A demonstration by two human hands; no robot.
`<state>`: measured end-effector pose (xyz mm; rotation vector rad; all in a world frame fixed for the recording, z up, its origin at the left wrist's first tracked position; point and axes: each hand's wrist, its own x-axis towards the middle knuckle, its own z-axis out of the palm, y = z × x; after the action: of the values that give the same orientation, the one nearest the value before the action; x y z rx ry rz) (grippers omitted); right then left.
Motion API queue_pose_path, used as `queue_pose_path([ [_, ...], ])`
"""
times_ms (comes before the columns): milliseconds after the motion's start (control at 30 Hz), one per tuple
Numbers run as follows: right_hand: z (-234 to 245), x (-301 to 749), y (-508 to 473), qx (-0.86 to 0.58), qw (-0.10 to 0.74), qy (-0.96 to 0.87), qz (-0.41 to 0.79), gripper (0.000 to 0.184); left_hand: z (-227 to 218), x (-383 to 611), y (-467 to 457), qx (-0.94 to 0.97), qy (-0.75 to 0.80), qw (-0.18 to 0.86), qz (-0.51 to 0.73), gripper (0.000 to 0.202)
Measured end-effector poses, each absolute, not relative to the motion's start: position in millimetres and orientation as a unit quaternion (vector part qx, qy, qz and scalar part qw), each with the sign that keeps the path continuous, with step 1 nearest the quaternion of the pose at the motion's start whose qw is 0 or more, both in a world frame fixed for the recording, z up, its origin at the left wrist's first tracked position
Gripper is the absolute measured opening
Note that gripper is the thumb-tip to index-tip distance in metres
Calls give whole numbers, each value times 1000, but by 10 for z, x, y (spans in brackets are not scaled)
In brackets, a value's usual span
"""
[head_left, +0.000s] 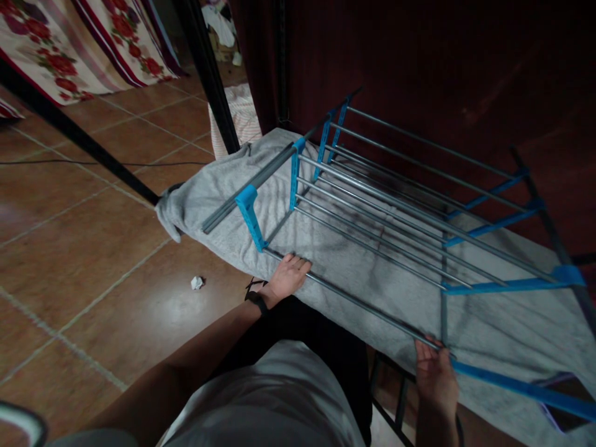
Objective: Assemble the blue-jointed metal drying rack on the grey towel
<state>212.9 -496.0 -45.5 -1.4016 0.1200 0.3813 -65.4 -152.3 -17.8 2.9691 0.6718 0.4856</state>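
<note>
A partly assembled rack of grey metal tubes with blue plastic brackets (251, 217) lies on its side on a grey blanket (372, 273). Along its near side runs a metal rod (358, 300). My left hand (289, 275) is closed over this rod, close to its left end at a blue bracket. At the rod's other end, my right hand (435, 372) grips it from below, beside a long blue bracket (507, 382); part of its fingers is hidden behind the rod.
A phone (570, 400) rests on the blanket under the right blue bracket. Black bed-frame posts (209, 74) stand at the left. A dark red curtain (419, 62) hangs behind. On the tiled floor lie a crumpled white scrap (197, 283) and a black cable (93, 162).
</note>
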Motion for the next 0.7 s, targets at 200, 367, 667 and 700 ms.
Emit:
queue_pose_path([
  [200, -464, 2132, -4982, -611, 765, 64, 191, 21, -168, -652, -1524, 962, 221, 29, 159, 21],
  [367, -533, 2175, -4996, -599, 776, 41, 194, 25, -150, -657, -1526, 958, 229, 38, 170, 15],
  [667, -579, 2219, -4985, -587, 787, 33, 186, 23, -205, -641, -1504, 935, 286, 17, 209, 24],
  [700, -563, 2212, -4983, -577, 792, 40, 194, 22, -205, -641, -1502, 934, 289, 17, 208, 24],
])
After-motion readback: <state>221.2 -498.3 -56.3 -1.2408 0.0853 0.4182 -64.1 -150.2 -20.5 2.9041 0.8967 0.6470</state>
